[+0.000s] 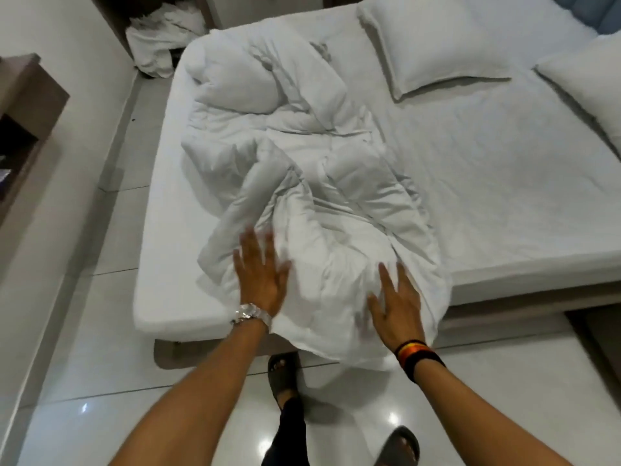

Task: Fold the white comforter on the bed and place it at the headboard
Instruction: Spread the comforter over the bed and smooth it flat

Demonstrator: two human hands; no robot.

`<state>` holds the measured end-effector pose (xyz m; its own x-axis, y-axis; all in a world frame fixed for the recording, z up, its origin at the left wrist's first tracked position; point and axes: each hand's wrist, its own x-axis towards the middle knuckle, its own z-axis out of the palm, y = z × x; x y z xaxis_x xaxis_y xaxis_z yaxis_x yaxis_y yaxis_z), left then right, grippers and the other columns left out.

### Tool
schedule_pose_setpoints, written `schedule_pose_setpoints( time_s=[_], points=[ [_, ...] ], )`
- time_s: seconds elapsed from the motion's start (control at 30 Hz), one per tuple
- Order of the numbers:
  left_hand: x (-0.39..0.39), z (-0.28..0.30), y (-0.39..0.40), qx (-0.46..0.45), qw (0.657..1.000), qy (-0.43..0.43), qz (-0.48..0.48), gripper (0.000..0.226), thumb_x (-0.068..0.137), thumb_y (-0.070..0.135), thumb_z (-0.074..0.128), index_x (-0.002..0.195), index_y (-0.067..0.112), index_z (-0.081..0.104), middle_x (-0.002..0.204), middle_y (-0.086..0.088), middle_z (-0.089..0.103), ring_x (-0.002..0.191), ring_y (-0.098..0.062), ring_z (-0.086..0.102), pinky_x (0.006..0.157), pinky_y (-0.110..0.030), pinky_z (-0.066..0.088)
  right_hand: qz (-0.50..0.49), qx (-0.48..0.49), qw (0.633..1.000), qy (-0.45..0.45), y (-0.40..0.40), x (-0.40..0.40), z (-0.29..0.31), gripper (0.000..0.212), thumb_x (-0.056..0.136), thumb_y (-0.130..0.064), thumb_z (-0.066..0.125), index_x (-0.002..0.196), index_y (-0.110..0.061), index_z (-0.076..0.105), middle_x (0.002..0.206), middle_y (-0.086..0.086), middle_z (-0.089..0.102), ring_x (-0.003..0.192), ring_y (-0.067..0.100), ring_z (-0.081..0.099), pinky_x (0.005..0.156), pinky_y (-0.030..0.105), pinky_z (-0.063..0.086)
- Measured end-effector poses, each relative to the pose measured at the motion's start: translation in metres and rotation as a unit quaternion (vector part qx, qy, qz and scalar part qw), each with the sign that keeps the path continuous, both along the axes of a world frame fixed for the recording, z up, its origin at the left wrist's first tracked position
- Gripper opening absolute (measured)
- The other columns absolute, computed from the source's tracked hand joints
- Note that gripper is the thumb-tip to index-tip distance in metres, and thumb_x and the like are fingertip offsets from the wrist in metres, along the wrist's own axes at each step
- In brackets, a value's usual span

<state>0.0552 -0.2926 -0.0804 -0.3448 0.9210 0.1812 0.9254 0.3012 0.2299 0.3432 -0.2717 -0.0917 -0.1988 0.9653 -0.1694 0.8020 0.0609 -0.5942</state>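
Observation:
The white comforter (302,169) lies crumpled along the left half of the bed (487,183), its near end spilling over the foot corner toward the floor. My left hand (260,272), with a silver watch at the wrist, is spread flat over the comforter's near left part, fingers apart and blurred. My right hand (398,306), with dark bands at the wrist, is spread flat on the overhanging end. Neither hand grips the fabric. The blue padded headboard (578,11) shows at the top right corner.
Two white pillows (433,42) (591,79) lie near the headboard. A heap of white linen (161,42) sits on the floor beyond the bed's far left corner. A brown wooden unit (23,105) stands at the left. My sandalled feet (284,375) stand on glossy white tiles.

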Motion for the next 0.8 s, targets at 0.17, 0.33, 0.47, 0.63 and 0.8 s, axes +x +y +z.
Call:
schedule_pose_setpoints(
  time_s=[0.17,0.33,0.47,0.63,0.8],
  points=[
    [-0.120,-0.018,0.031,-0.038,0.985,-0.115,0.120,0.116,0.081,0.082,0.051,0.166,0.021,0.002,0.172,-0.016,0.011,0.159,-0.036,0.010,0.126,-0.055,0.010,0.113,0.058,0.992,-0.007,0.043,-0.125,0.003,0.075,0.104,-0.058,0.042,0.166,-0.039,0.005,0.176,0.006,-0.009,0.162,0.030,-0.003,0.127,0.058,0.002],
    [-0.157,-0.011,0.060,-0.135,0.963,-0.226,0.062,0.099,0.081,0.077,0.063,0.159,0.030,0.022,0.105,-0.018,0.073,0.098,-0.039,0.069,0.079,-0.040,0.055,0.121,0.027,0.989,-0.078,0.084,-0.196,-0.015,0.087,0.092,-0.081,0.030,0.163,-0.048,-0.007,0.176,0.006,-0.008,0.161,0.036,0.002,0.124,0.066,0.005],
    [-0.168,0.014,0.019,-0.076,0.959,-0.264,0.074,0.072,0.089,0.073,0.058,0.143,0.028,0.041,0.103,-0.017,0.075,0.097,-0.041,0.070,0.079,-0.044,0.056,0.125,-0.002,0.988,-0.086,0.088,-0.214,-0.008,0.090,0.088,-0.086,0.029,0.161,-0.052,-0.011,0.176,0.005,-0.008,0.161,0.037,0.003,0.124,0.067,0.012],
    [-0.192,0.027,-0.128,-0.056,0.919,-0.317,0.225,0.061,0.089,0.070,0.061,0.131,0.027,0.055,0.116,-0.014,0.074,0.106,-0.039,0.068,0.082,-0.039,0.053,0.209,0.001,0.977,-0.032,0.047,-0.246,0.007,0.081,0.096,-0.078,0.034,0.163,-0.051,-0.003,0.176,-0.001,-0.010,0.162,0.028,-0.001,0.125,0.063,0.007],
    [-0.199,-0.013,-0.257,-0.174,0.855,-0.323,0.366,0.074,0.093,0.065,0.056,0.152,0.023,0.041,0.133,-0.022,0.065,0.119,-0.041,0.063,0.089,-0.040,0.049,0.301,-0.081,0.939,-0.147,-0.013,-0.249,-0.025,0.077,0.099,-0.076,0.026,0.165,-0.045,0.000,0.176,0.001,-0.011,0.162,0.030,-0.005,0.123,0.069,0.000]
  ],
)
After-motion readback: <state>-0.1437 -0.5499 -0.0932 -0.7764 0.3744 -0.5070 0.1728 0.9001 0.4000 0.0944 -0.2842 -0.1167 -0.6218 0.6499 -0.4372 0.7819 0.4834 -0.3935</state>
